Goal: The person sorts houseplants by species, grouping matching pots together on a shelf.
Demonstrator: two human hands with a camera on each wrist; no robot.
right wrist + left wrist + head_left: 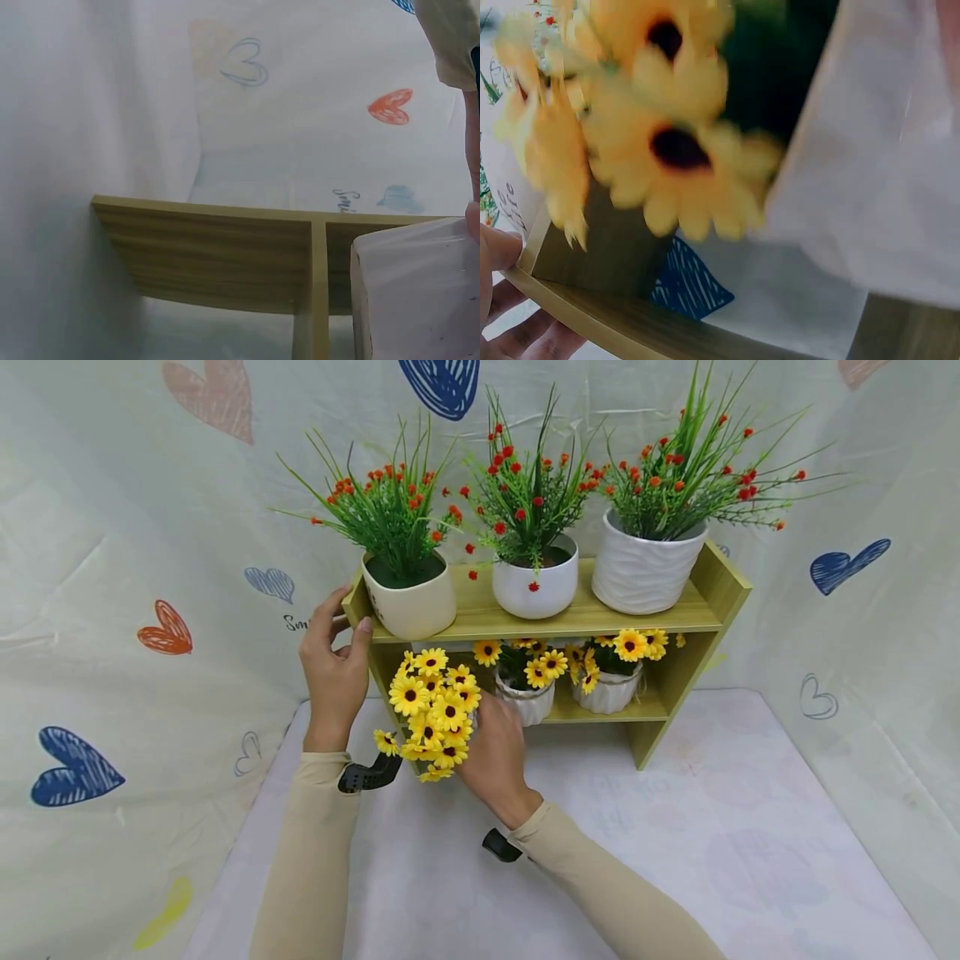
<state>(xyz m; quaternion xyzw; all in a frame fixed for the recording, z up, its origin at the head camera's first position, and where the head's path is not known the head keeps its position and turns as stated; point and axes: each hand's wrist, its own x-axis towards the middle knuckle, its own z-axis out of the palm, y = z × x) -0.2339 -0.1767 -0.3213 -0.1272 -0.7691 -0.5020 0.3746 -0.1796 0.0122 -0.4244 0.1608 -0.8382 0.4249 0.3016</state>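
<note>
A wooden two-tier shelf [540, 627] stands on the table. At its upper left corner my left hand [333, 672] grips the side panel, thumb on the near side and fingers behind. My right hand [497, 752] holds a white pot [416, 289] of yellow daisies [438, 710] in front of the shelf's lower left part. From the head view the blooms and hand mostly hide this pot; the left wrist view has its pale side beside the blooms. Two more potted yellow daisies, one in the middle [527, 702] and one at right [611, 691], stand on the lower tier.
Along the upper tier stand a cream pot [412, 606], a round white pot [536, 589] and a ribbed white pot [648, 568], all with grass and red flowers. Behind hangs a pale curtain [127, 693] with hearts. A whitish cloth [720, 852] covers the table.
</note>
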